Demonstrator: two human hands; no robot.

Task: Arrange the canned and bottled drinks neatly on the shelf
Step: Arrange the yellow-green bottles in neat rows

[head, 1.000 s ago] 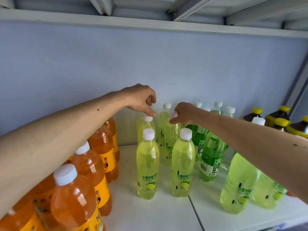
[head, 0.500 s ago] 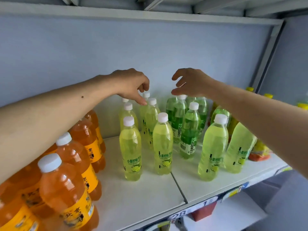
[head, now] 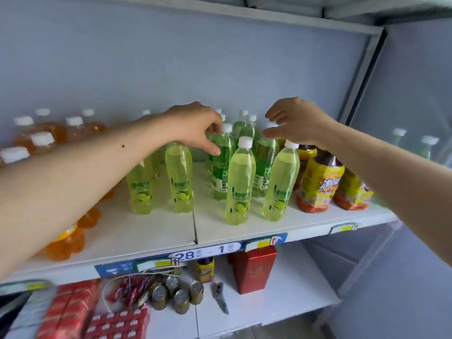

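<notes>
Several yellow-green lime bottles (head: 240,184) with white caps stand on the white shelf (head: 151,231), two left of the seam and two right of it. Behind them stand darker green bottles (head: 221,167). My left hand (head: 195,126) hovers over the neck of the front dark green bottle, fingers curled and touching it near the cap, holding nothing. Above the green bottles further right, my right hand (head: 297,121) floats with fingers spread, empty. Orange soda bottles (head: 39,140) fill the shelf's left part, partly hidden by my left forearm.
Dark tea bottles with yellow wrappers (head: 318,184) stand at the shelf's right end. The lower shelf holds small cans (head: 181,299), a red box (head: 253,270), red cartons (head: 73,311) and a small bottle (head: 205,269). A grey upright post (head: 362,77) bounds the right side.
The view has pulled back and down, showing the lower shelf. Both hands shifted right from the lime bottles to above the dark green bottles; the right hand opened after letting go of a cap.
</notes>
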